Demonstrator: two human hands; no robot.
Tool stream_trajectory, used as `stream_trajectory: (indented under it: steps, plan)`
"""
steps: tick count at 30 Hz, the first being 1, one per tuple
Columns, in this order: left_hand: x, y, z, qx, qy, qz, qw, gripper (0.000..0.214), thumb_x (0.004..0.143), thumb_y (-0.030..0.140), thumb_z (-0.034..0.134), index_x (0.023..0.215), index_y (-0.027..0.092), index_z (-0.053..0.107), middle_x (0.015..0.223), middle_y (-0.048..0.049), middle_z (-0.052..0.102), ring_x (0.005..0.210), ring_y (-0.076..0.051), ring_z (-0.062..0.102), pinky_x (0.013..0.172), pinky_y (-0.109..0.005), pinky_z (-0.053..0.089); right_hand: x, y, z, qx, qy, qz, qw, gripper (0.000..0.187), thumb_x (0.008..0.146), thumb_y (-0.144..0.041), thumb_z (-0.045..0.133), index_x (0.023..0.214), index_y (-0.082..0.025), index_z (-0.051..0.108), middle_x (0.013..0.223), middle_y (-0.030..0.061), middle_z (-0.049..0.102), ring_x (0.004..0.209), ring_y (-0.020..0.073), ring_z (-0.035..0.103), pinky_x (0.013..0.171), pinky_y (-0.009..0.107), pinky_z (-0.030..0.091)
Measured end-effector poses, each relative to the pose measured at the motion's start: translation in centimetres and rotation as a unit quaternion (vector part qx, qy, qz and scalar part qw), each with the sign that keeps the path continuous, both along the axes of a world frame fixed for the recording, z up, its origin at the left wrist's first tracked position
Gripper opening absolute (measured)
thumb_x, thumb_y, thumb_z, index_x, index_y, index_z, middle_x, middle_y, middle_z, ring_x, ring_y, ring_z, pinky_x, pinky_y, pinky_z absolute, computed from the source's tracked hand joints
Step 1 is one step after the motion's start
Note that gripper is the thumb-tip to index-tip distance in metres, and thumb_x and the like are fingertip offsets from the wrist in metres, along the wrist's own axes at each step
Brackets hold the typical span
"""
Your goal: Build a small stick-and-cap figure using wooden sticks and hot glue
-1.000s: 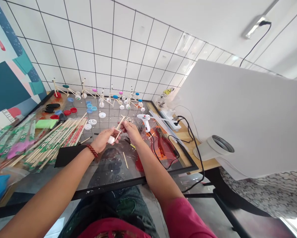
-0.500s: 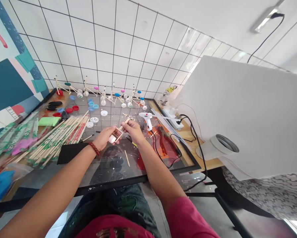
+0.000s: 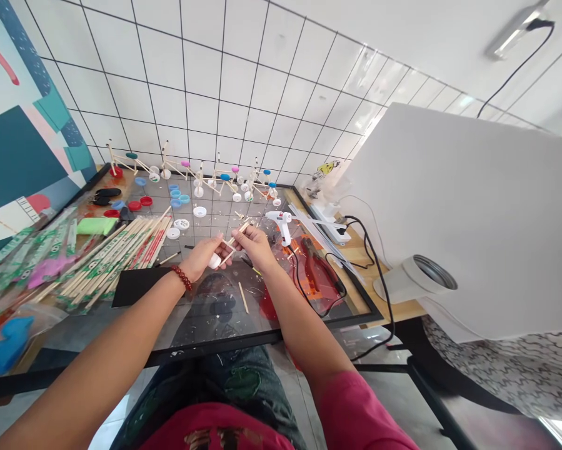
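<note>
Over the middle of the table, my left hand (image 3: 205,256) is closed on a small frame of wooden sticks (image 3: 227,257). A white bottle cap (image 3: 214,261) sits on the frame, beside the left fingers. My right hand (image 3: 253,245) pinches a light wooden stick (image 3: 239,231) against the frame's upper end. The fingers partly hide where the sticks meet. A white hot glue gun (image 3: 281,226) stands just right of my right hand. One loose stick piece (image 3: 243,297) lies on the table in front of the hands.
Wrapped chopsticks (image 3: 107,259) are piled at the left, near a black pad (image 3: 137,286). Stick models with cap wheels (image 3: 225,177) line the wall. Loose red caps (image 3: 134,205) and blue caps (image 3: 174,194) lie back left. Red pliers (image 3: 316,265) and a power strip (image 3: 330,223) are at the right.
The whole view has shifted slightly. Both hands keep their hold on the stick frame, with hardly any movement between them.
</note>
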State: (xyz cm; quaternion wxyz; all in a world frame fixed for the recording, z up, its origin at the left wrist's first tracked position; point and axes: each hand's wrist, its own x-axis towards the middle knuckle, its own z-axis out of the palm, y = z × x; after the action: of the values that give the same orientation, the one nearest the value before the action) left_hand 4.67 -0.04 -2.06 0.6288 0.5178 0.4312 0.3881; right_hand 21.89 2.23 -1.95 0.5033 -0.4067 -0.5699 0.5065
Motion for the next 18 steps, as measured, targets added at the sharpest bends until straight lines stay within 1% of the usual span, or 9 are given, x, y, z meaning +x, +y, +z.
stream_trajectory:
  steps: [6,12,16,18]
  plan:
    - [0.12,0.12,-0.1,-0.004,-0.016,0.018,1.0,0.066,0.084,0.084,0.065,0.073,0.019,0.07,0.063,-0.007,0.069,0.05,-0.017,0.059,0.048,-0.029,0.041,-0.12,0.0,-0.15,0.011,0.006,0.007,1.0,0.058,0.068,-0.077,0.086,0.073,-0.024,0.06,0.062,-0.0023,0.063,0.059,0.0142,0.057,0.061,0.029,0.051]
    - [-0.01,0.22,-0.4,-0.006,-0.042,0.008,0.999,0.065,0.086,0.08,0.067,0.072,0.017,0.069,0.061,-0.0078,0.069,0.048,-0.016,0.058,0.047,-0.028,0.039,0.08,-0.04,-0.39,0.033,0.01,0.026,0.999,0.053,0.074,-0.072,0.086,0.076,-0.024,0.063,0.065,-0.0022,0.063,0.064,0.015,0.056,0.066,0.03,0.049]
    - [-0.08,0.27,-0.65,0.001,-0.046,0.002,0.999,0.063,0.084,0.079,0.07,0.073,0.016,0.069,0.062,-0.0089,0.069,0.048,-0.016,0.058,0.047,-0.028,0.039,0.06,-0.01,-0.43,0.039,0.007,0.032,0.999,0.054,0.075,-0.075,0.084,0.076,-0.026,0.062,0.066,-0.0023,0.062,0.065,0.0166,0.055,0.067,0.031,0.049]
    - [-0.09,0.29,-0.75,0.007,-0.047,0.0,0.999,0.062,0.085,0.077,0.069,0.073,0.016,0.069,0.062,-0.0091,0.069,0.047,-0.016,0.058,0.047,-0.028,0.04,0.01,0.06,-0.44,0.036,0.003,0.033,0.999,0.055,0.074,-0.077,0.083,0.076,-0.026,0.061,0.066,-0.0031,0.061,0.065,0.0163,0.055,0.066,0.032,0.049]
